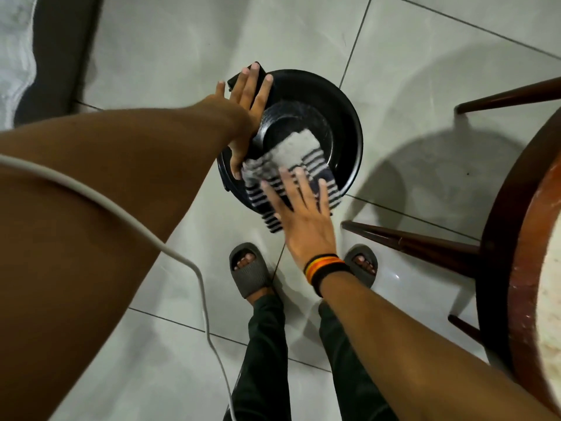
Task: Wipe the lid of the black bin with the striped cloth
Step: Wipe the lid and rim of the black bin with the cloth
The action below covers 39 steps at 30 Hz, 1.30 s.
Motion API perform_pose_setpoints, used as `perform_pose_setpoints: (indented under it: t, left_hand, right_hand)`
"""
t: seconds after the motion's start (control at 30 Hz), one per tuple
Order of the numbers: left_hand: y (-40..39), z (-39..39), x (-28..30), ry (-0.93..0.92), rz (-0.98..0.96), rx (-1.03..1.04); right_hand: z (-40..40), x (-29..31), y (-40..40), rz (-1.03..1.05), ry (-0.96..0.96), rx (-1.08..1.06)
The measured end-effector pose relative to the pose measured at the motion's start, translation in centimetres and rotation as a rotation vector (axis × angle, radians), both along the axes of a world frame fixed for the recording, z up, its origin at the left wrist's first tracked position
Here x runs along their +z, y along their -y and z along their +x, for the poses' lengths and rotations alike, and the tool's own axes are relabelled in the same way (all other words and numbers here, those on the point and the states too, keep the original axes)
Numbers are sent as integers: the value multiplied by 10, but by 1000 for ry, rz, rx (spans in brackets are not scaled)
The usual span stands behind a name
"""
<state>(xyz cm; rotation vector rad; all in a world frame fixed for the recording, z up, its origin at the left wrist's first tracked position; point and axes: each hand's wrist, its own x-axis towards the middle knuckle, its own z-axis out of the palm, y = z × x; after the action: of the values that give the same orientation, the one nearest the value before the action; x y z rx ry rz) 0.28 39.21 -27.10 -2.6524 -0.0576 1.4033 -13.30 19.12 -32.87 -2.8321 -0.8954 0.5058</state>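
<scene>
The round black plastic bin lid (340, 117) sits on the black bin at the centre of the view, on the pale grey tiled floor (425, 71), just ahead of the person's feet. At about nine o'clock from the lid, a thin white cable (194, 268) curves over the left forearm. The left hand (247, 104) lies flat on the lid's ten o'clock edge with its fingers spread and straight, gripping nothing, its fingertips over a small dark flat object at the rim. The folded grey and navy striped cloth (291, 159) lies across the lid's six o'clock part, hanging over the near rim. The right hand (303, 214), wearing a black, orange and yellow wristband (324, 268), presses on the cloth with open, splayed fingers. At three o'clock stands a dark wooden stool (501, 238). At six o'clock are two grey slide sandals (249, 268).
</scene>
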Motion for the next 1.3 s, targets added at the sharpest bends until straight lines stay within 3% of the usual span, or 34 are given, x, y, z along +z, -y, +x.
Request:
perform_pose_setpoints:
  t: [0.17, 0.33, 0.5, 0.7, 0.8, 0.9, 1.0, 1.07, 1.17, 1.23, 1.3]
  left_hand:
    - [-6, -1, -4, 17, -82, 33]
    - [-7, 0, -7, 27, -80, 18]
    - [-7, -1, -14, 52, -64, 15]
    - [-8, -2, -16, 63, -54, 9]
    - [-8, -3, -18, 101, -65, 22]
    - [-9, -7, -15, 132, -99, -5]
    - [-14, -26, -12, 192, -152, 2]
    - [-17, -47, -8, 302, -247, 115]
    - [-10, -83, 0, 604, -512, 511]
    - [8, -95, 6, 615, -602, 947]
    - [27, -94, 8, 561, -588, 1222]
  right_hand:
    - [38, 5, 46, 22, -118, -283]
    - [121, 5, -5, 84, -188, -428]
    - [147, 6, -37, -16, -189, -320]
    - [58, 8, -28, -45, -80, -74]
    - [34, 11, -37, -8, -124, -107]
    - [42, 24, -40, 188, -174, -236]
    - [61, 40, -24, 329, -141, -597]
    - [73, 44, -13, 309, -208, -803]
    - [85, 50, -11, 178, -267, -807]
    - [93, 54, -17, 153, -247, -839]
    - [98, 58, -23, 143, -262, -900]
